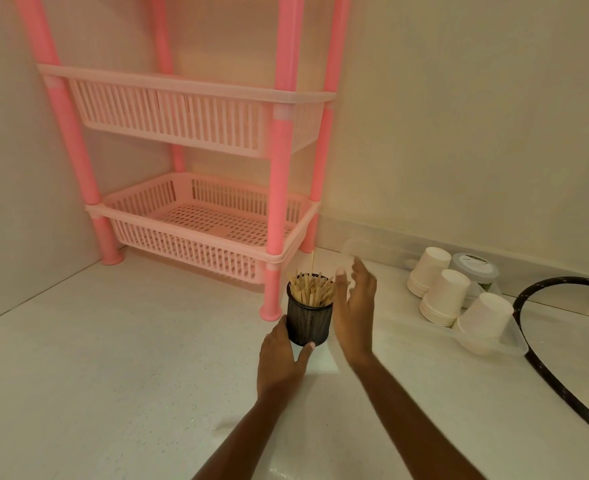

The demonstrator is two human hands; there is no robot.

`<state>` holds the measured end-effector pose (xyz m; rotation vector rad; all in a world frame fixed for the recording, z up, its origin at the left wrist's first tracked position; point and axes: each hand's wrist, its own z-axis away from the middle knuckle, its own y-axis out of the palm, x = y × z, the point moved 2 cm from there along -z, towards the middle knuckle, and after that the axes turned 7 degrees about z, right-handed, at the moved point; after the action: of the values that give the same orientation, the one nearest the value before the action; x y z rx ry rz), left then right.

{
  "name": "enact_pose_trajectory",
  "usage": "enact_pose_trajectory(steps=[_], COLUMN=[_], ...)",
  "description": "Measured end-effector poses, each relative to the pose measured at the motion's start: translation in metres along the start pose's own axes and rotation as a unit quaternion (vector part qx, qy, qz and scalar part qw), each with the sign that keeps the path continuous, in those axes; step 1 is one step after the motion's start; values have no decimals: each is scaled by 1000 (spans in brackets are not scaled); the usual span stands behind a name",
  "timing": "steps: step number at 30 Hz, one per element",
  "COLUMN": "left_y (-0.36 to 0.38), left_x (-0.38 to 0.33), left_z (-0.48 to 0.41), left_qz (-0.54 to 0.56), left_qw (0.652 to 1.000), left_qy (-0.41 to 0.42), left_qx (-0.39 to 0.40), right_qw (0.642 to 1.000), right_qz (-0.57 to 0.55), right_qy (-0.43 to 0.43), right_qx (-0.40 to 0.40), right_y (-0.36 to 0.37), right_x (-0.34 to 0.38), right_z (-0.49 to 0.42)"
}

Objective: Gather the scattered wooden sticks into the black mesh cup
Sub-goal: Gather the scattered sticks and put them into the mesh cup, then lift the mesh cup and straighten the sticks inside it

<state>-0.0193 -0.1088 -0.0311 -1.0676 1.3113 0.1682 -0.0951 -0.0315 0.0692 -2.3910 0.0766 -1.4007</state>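
The black mesh cup (309, 319) stands upright on the white counter, in front of the pink rack's front right leg. Several wooden sticks (311, 289) stand bunched inside it, and one thin stick pokes up higher than the rest. My left hand (281, 358) grips the cup's lower left side, with the thumb curled under its front. My right hand (353, 306) hovers just right of the cup's rim with fingers spread and relaxed, holding nothing. No loose sticks show on the counter.
A pink plastic rack (196, 216) with two slatted baskets stands behind the cup. Stacks of white paper cups (445, 296) lie in a clear tray (514, 344) at the right, by a lidded jar (475, 268). A black hose (563, 386) loops at the right edge.
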Motion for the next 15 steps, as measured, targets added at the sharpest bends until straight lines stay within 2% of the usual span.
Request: enact_pose_trajectory(steps=[6, 10, 15], left_y=[2, 5, 4], left_x=[3, 7, 6], left_z=[1, -1, -3], left_qz=[11, 7, 22], left_qw=[1000, 999, 999], left_qy=[-1, -34, -40], left_qx=[-17, 0, 14], right_qw=[994, 992, 994], right_qz=[7, 18, 52], right_qy=[74, 106, 95], right_qx=[79, 70, 32], right_y=[31, 42, 45], right_x=[-27, -29, -33], right_z=[43, 30, 19])
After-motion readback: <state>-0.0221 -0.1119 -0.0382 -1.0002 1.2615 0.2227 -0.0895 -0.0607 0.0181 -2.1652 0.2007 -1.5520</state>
